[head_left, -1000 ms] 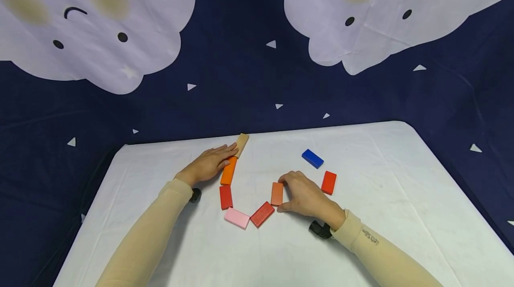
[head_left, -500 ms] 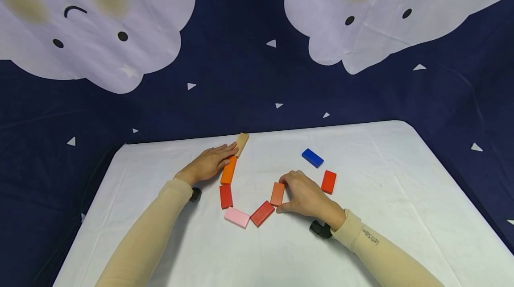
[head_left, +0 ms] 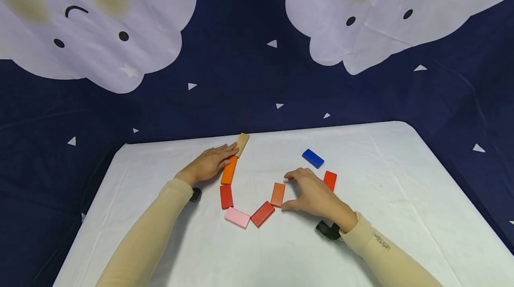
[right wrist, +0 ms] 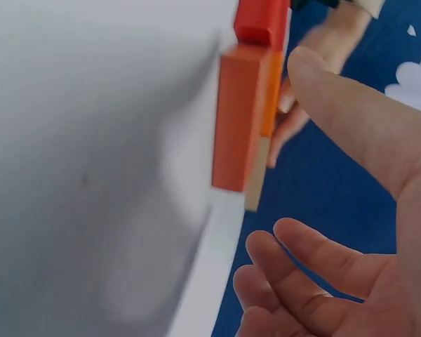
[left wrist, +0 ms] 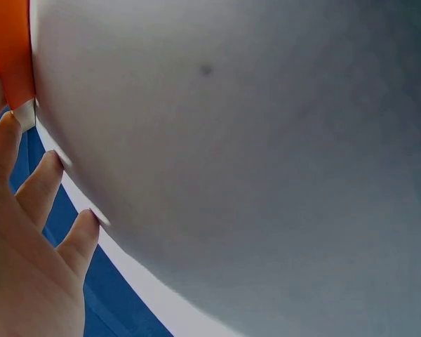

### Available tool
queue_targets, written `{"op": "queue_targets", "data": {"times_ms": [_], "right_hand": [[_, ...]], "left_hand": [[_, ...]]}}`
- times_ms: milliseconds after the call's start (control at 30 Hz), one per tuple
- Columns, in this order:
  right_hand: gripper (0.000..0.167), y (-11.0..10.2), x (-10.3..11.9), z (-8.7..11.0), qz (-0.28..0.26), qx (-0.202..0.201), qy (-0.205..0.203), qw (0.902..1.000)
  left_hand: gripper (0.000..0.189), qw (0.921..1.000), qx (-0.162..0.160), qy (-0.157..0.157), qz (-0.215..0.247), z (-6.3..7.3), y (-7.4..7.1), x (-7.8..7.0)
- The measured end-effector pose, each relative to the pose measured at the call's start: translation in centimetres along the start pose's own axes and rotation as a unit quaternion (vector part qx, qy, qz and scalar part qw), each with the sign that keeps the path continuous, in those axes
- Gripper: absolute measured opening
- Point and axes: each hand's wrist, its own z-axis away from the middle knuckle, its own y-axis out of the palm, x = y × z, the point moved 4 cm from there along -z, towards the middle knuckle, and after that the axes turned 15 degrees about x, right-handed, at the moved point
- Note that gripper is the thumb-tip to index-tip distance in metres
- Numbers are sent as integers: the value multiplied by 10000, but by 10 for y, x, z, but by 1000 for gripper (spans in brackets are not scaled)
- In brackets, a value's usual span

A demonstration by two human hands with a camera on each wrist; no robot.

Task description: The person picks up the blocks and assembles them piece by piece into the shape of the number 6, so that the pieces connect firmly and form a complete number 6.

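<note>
Dark-blue, cloud-printed cloth (head_left: pixel 237 99) hangs behind a white-covered table (head_left: pixel 281 260). Head view: the left hand (head_left: pixel 209 163) lies outstretched over an orange block (head_left: pixel 229 172) and wooden block (head_left: pixel 242 143); the right hand (head_left: pixel 315 193) is released, thumb and fingers parted, beside the salmon block (head_left: pixel 278 195) at the right end of a curved row (head_left: pixel 237 218). Left wrist view: the left palm, fingers straight and spread. Right wrist view: the right palm side, loosely bent fingers, and a gap between thumb and salmon block.

in the head view we find bright, even light, with a soft grey shadow beside the left sleeve (head_left: pixel 140 238) on the white tabletop (head_left: pixel 261 260). our left wrist view dims rightward; in the right wrist view, the salmon-orange block (right wrist: pixel 237 123) looks blurred.
</note>
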Motion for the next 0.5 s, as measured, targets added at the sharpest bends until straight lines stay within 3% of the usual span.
{"op": "queue_targets", "data": {"times_ms": [500], "right_hand": [[64, -25, -25, 35, -329, -807, 232, 9959]], "left_hand": [[52, 10000, 17, -26, 29, 0, 0, -1]]}}
